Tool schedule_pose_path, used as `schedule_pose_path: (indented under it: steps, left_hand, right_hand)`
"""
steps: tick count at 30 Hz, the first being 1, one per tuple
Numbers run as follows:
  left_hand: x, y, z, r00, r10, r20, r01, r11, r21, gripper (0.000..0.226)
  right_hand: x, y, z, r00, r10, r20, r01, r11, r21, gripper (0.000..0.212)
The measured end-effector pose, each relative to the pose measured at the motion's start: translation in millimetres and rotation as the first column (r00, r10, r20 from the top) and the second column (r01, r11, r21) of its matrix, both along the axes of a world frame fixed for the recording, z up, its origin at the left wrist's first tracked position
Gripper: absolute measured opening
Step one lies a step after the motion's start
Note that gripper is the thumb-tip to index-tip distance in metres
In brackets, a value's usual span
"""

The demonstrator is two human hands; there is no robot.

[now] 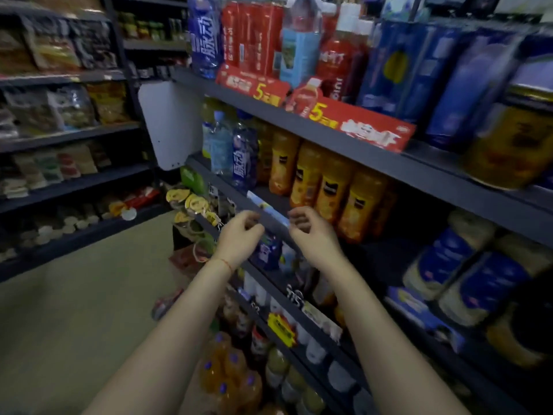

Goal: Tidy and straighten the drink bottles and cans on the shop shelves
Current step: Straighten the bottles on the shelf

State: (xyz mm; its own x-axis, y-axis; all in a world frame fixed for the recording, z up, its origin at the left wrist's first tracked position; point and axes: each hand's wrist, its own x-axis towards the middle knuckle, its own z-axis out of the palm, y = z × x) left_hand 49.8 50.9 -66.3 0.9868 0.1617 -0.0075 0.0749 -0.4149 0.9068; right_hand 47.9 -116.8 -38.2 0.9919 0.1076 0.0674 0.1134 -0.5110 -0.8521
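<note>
Orange juice bottles (329,187) stand in rows on the middle shelf (389,166), with a blue bottle (244,154) and a clear water bottle (221,145) at their left. My left hand (239,235) and my right hand (311,232) hover side by side in front of the shelf's front edge, just below the orange bottles. Both hands have loosely curled fingers and hold nothing. The top shelf carries red bottles (254,37), a blue bottle (206,34) and dark blue packs (410,64). The image is blurred.
Red price strips (359,121) hang on the top shelf edge. Blue-labelled white bottles (449,265) lie at the right. Lower shelves hold small bottles and cans (284,369); orange bottles (230,381) stand near the floor. Snack shelves (59,130) line the left, across an open aisle.
</note>
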Motion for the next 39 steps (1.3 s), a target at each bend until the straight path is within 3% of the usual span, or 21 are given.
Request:
schedule_pose_path:
  steps: [9,14,20,23,26,30,34,39]
  left_hand:
    - [150,97,13,0.985,-0.144,0.092,0.154,0.982,-0.106,0.054]
    - [179,106,6,0.975,-0.193,0.107,0.215,0.938,-0.271,0.050]
    - [194,114,4,0.973,-0.199,0.119,0.230,0.889,-0.397,0.038]
    - [185,114,0,0.972,-0.173,0.161,0.227,0.872,-0.434,0.034]
    - [168,113,0,0.944,-0.183,0.275,0.287,0.865,-0.411,0.048]
    - [129,101,16,0.847,-0.362,0.390,0.495,0.805,-0.327,0.074]
    - [75,68,38,0.845,-0.394,0.361,0.526,0.734,-0.431,0.081]
    - [-25,-14,54,0.876,-0.398,0.273,0.464,0.537,-0.705,0.049]
  right_hand:
    - [152,129,8,0.981,-0.163,-0.104,0.166,0.986,0.018,0.073]
    - [186,148,-7,0.957,-0.283,-0.063,0.285,0.958,0.016,0.050]
    - [192,161,-9,0.945,-0.326,0.028,0.327,0.945,-0.027,0.068]
    - [181,161,-16,0.943,-0.316,0.103,0.315,0.949,0.028,0.065]
    - [158,158,-16,0.938,-0.307,0.163,0.297,0.951,0.086,0.051]
    - [116,138,2,0.946,-0.263,0.191,0.242,0.962,0.124,0.064]
    - [42,97,23,0.943,-0.173,0.283,0.143,0.982,0.122,0.070]
    - [-68,24,18,0.960,-0.224,0.171,0.204,0.971,0.126,0.069]
